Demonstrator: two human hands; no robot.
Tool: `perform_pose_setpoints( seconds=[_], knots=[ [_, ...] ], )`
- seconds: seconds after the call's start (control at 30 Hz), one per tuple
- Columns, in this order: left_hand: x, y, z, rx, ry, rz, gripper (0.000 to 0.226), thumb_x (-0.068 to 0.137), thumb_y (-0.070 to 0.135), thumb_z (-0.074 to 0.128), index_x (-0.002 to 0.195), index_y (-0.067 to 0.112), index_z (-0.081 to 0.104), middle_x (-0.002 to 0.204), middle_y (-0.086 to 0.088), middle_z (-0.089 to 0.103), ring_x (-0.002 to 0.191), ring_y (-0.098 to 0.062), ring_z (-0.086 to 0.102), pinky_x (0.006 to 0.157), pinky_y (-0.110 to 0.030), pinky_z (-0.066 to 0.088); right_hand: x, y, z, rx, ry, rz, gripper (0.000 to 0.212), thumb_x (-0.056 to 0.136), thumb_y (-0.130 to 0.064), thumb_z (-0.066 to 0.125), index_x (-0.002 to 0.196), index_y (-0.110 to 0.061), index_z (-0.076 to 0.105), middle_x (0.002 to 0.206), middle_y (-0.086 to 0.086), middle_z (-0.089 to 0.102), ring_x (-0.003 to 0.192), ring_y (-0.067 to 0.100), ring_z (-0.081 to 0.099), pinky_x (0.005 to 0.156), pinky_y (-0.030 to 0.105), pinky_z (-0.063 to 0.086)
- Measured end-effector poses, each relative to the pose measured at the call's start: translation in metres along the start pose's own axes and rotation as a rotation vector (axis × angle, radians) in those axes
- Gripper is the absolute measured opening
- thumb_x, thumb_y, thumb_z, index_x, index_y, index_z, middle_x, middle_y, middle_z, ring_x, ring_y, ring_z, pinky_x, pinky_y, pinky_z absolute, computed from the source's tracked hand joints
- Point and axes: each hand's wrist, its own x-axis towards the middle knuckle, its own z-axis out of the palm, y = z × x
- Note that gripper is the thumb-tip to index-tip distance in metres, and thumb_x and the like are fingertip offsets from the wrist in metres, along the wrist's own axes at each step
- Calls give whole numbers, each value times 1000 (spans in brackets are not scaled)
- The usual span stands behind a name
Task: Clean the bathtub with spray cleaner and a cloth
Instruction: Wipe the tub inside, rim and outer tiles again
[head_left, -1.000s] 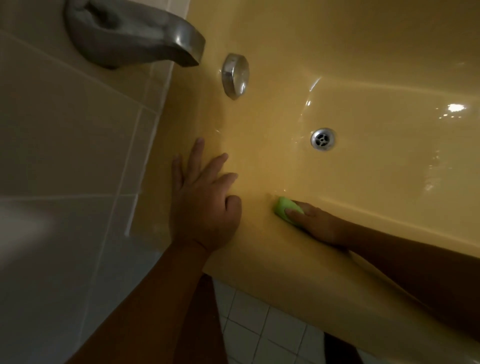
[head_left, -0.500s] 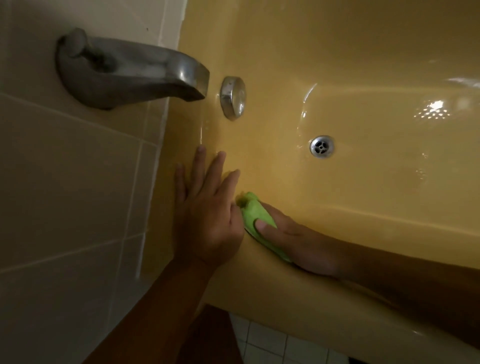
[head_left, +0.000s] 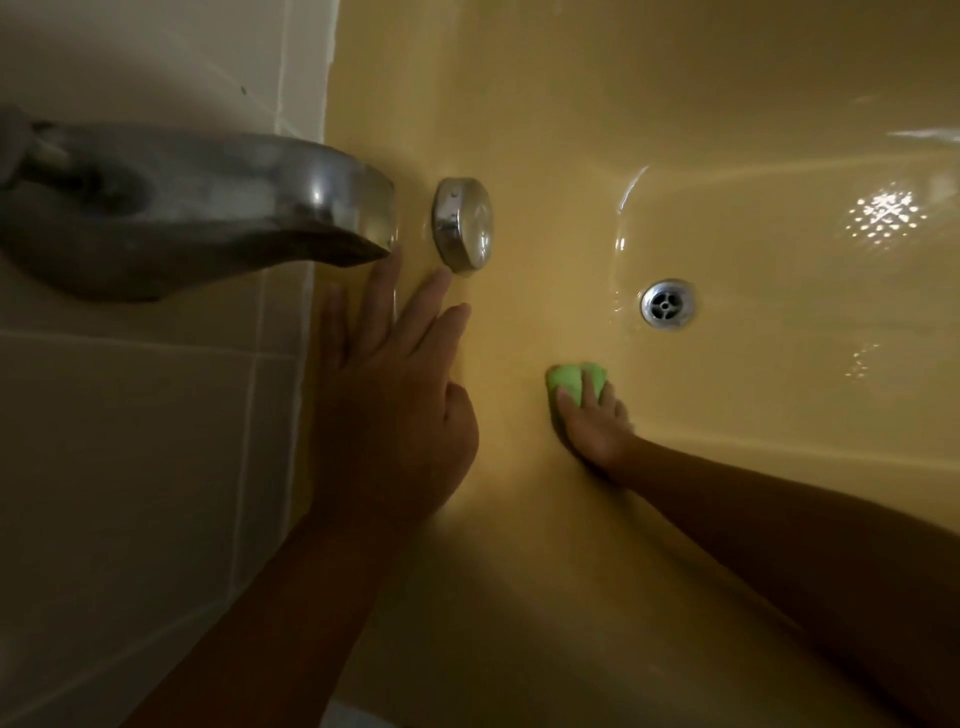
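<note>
The yellow bathtub (head_left: 675, 119) fills most of the head view, its floor wet and shiny. My left hand (head_left: 389, 410) lies flat with straight fingers on the tub's end wall, fingertips just below the spout and the overflow cap. My right hand (head_left: 592, 421) reaches down inside the tub and presses a small green cloth (head_left: 569, 379) against the lower end wall, fingers curled over it, a little left of and below the drain. No spray cleaner is in view.
A dull metal tub spout (head_left: 197, 208) juts out from the beige tiled wall (head_left: 130, 441) at the left. A round chrome overflow cap (head_left: 462, 223) sits on the end wall. The chrome drain (head_left: 667, 304) lies in the tub floor.
My right hand has slid the green cloth away from my left hand, rightward and down toward the drain. The view has moved closer to the spout. My left hand stays flat on the wall.
</note>
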Motion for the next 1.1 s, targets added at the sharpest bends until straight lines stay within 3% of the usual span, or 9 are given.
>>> perform_pose_setpoints(
  seconds=[0.17,0.27,0.37,0.53,0.63,0.8,0.93,1.0,1.1],
  knots=[
    [6,-2,-4,6,-12,-13,73,77,27,42,148,13,55,170,-2,25,159,-30,12,125,-61,13,-63,-75,-1,512,-161,-281,101,74,-94,30,162,-49,7,172,-14,14,158,20,17,128,51,17],
    [12,-3,-6,-16,-25,-63,78,80,36,40,155,13,46,171,-7,21,158,-31,13,125,-60,14,-107,-87,-2,518,-226,-554,87,87,-84,29,163,-47,6,171,-19,10,159,9,6,129,45,11],
    [16,-5,-7,-1,-43,-81,79,81,36,39,157,14,43,167,-10,31,155,-35,20,124,-60,19,-97,-68,-5,426,-259,-663,67,96,-79,30,155,-63,2,171,-21,7,158,4,3,130,48,10],
    [23,-7,-6,4,2,-96,79,78,27,48,157,18,43,166,-9,32,154,-33,21,120,-59,26,-15,-43,1,423,-100,-343,96,88,-88,29,165,-32,14,167,-5,29,153,19,31,126,49,25],
    [27,-10,-5,24,15,-75,81,78,25,49,158,18,40,168,-9,29,153,-30,20,119,-61,27,8,-59,5,536,-28,-120,104,79,-92,27,165,-36,10,171,3,21,154,33,28,124,56,25],
    [33,-14,-1,17,18,-79,73,89,37,57,158,21,38,173,0,12,158,-32,14,113,-59,38,-37,-98,7,660,-38,-383,92,81,-94,34,160,-49,15,163,-13,34,151,19,33,123,54,29],
    [41,-16,3,-31,34,-101,67,91,42,60,154,26,41,173,4,13,160,-27,4,110,-59,43,-70,-89,3,467,-53,-651,65,102,-72,28,160,-51,8,171,-22,8,159,8,5,129,43,11],
    [42,-18,4,-27,50,-95,67,89,37,60,153,26,43,173,3,15,160,-28,4,111,-59,43,-56,-77,3,406,-54,-677,64,103,-69,28,158,-51,2,170,-22,2,157,2,-1,128,35,5],
    [45,-20,4,-23,83,-70,71,84,29,62,153,25,43,172,1,17,160,-30,7,117,-59,35,-8,-60,10,441,22,-522,88,94,-84,28,165,-35,10,172,-8,16,159,13,14,129,46,15]
  ],
)
